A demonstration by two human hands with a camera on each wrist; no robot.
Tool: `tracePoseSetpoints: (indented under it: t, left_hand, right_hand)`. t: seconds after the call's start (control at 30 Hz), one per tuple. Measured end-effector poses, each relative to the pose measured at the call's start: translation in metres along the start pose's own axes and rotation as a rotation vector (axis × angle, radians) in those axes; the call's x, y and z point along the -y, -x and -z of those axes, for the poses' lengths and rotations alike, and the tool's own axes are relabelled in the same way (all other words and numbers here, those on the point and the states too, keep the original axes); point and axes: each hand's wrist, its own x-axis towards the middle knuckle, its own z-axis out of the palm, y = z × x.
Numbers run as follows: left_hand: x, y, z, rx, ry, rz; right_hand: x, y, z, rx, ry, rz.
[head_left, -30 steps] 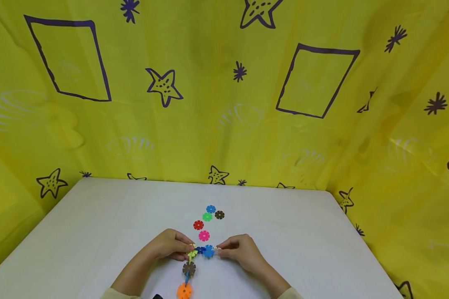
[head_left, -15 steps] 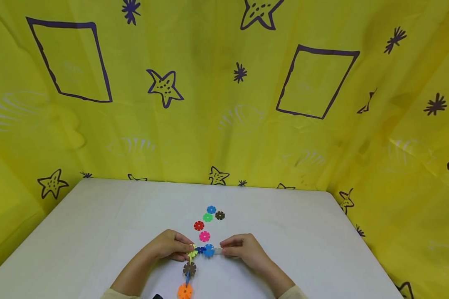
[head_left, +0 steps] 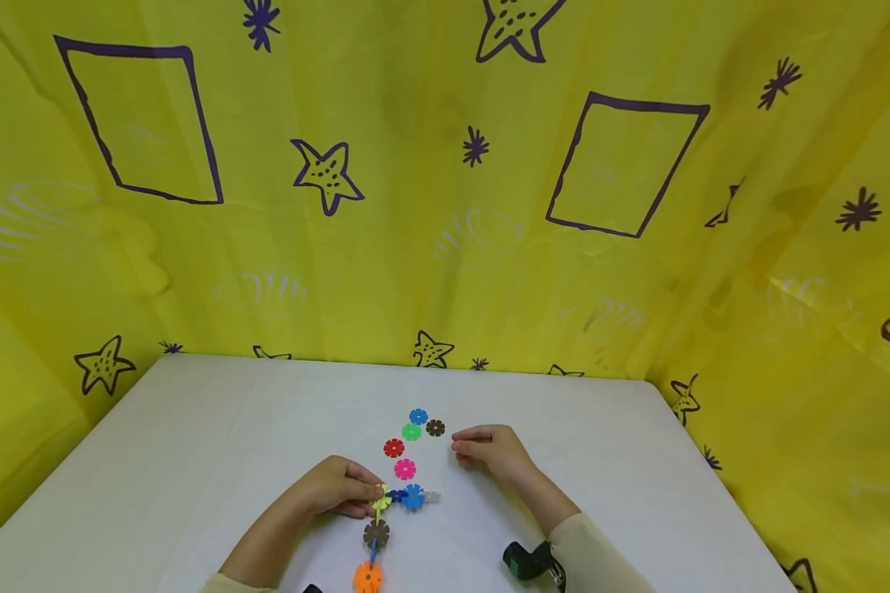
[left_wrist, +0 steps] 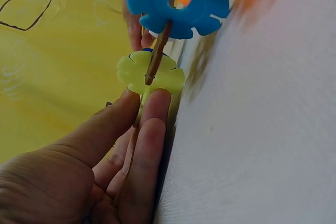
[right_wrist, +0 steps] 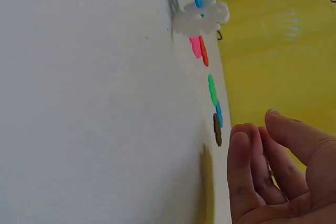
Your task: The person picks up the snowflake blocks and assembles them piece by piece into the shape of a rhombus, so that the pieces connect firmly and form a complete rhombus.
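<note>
My left hand [head_left: 339, 487] pinches a yellow notched snowflake disc [left_wrist: 128, 72] between thumb and fingers. That disc is the corner of a linked chain. Toward me the chain runs through a brown disc [head_left: 376, 534] and a blue disc [left_wrist: 157, 1] to an orange disc [head_left: 367, 578]. To the right it goes through a dark blue disc [head_left: 396, 496] and a light blue disc [head_left: 414, 497] to a white disc [right_wrist: 197, 20]. My right hand [head_left: 495, 451] holds nothing, its fingers lightly bent, just right of a loose brown disc [head_left: 435, 428].
Beyond the chain lie loose discs on the white table [head_left: 601, 445]: pink [head_left: 405, 469], red [head_left: 394, 448], green [head_left: 411, 431] and blue [head_left: 419, 417]. A yellow patterned curtain [head_left: 400, 272] stands behind. A black device [head_left: 526, 562] sits by the right sleeve.
My right hand has let go of the white disc and moved away from me and to the right, near the loose brown disc. The left hand keeps its hold on the yellow disc.
</note>
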Motion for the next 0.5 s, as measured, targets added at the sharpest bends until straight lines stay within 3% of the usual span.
tracePoseSetpoints:
  t: [0.27,0.5]
  left_hand:
    - [0.004,-0.002,0.002,-0.022,-0.023,0.026]
    - [0.003,-0.002,0.000,-0.008,-0.024,-0.005]
  right_hand:
    - [0.011,-0.041,-0.005,-0.047,0.128,-0.046]
    - [0.005,-0.055,-0.009,-0.069,0.257,-0.031]
